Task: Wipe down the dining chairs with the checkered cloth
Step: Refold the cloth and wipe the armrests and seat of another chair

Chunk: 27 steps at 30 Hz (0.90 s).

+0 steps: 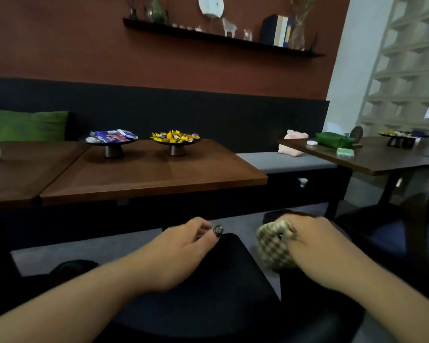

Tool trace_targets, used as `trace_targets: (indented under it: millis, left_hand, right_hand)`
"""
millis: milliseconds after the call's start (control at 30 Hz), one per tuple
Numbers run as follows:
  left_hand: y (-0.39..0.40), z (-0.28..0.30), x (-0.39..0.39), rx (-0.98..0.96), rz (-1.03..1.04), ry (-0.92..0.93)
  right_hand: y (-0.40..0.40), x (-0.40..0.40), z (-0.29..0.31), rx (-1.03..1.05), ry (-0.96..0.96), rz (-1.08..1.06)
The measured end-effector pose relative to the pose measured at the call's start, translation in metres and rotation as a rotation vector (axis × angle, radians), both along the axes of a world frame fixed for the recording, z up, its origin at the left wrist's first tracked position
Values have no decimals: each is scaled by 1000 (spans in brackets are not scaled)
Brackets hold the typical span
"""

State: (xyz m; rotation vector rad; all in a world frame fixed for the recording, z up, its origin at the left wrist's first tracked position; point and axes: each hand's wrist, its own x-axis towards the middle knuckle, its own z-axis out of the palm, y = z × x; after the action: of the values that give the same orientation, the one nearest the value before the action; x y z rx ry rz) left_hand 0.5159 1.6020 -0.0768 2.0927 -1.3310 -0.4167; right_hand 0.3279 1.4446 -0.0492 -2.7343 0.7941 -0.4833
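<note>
We are at the dark chair, wiping barely under way.
Our right hand grips the bunched checkered cloth at the seat's edge; left hand rests beside it, fingers curled, empty. Another chair right of it looks untouched.

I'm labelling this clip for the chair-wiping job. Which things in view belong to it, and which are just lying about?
Job: checkered cloth, gripped by the right hand; dark chair, with the left hand on it.

Lying about: two candy dishes, green cushion, pink plush toy.
</note>
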Motion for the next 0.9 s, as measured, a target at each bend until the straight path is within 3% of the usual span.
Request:
trace_targets:
  millis: [133,200,300,400,567,733,900]
  left_hand:
    - [7,-10,8,65,109,4]
    - [6,-9,19,32,257,39]
    - [9,-14,26,54,412,97]
    - [12,-20,19,144,404,92]
    - [11,-24,10,358,360,117]
    - [14,-35,8,564,304,81]
    - [15,-52,9,666,164,174]
  right_hand:
    - [-4,-12,-3,144,-481,-169]
    - [-7,-19,-3,219,-600,-250]
    - [-11,-19,-3,358,-330,-168]
    - [-8,-15,2,385,-118,-129]
    - [-7,-13,8,419,-47,-236]
    - [-8,-10,11,354,84,-174]
    - [-13,-6,10,272,190,-99]
